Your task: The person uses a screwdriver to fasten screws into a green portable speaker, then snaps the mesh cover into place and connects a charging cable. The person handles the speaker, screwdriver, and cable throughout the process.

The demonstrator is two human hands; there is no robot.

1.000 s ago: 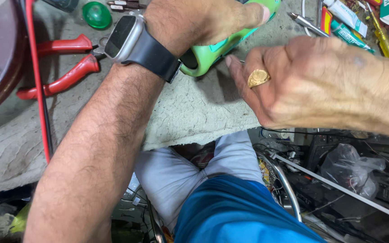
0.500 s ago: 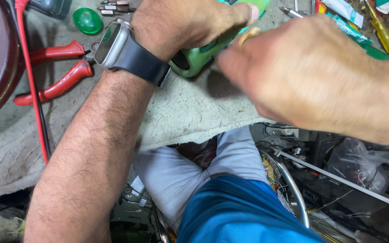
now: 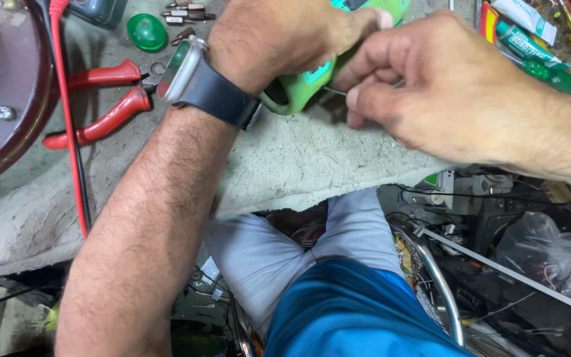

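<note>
The left hand point(image 3: 285, 39) is wrapped firmly around a green handheld device point(image 3: 305, 82), pinning it against the grey felt-covered bench point(image 3: 285, 165) near the top edge of the view — a steadying grip, so the body cannot twist while its lower end is worked on. The right hand point(image 3: 444, 86) comes in from the right with thumb and fingertips narrowed into a pinch on a thin wire or pin point(image 3: 334, 91) at the device's end; what exactly it grips is too small to tell. A dark-strapped wristwatch point(image 3: 196, 79) sits on the left wrist. Red-handled pliers point(image 3: 100, 99) lie just beside that wrist, handles splayed, within easy reach, and a red cable point(image 3: 67, 119) runs down the bench past them. A green round cap point(image 3: 147, 31) rests near small bits point(image 3: 183, 13) — tubes and screwdrivers point(image 3: 543, 46) crowd the far right corner.
</note>
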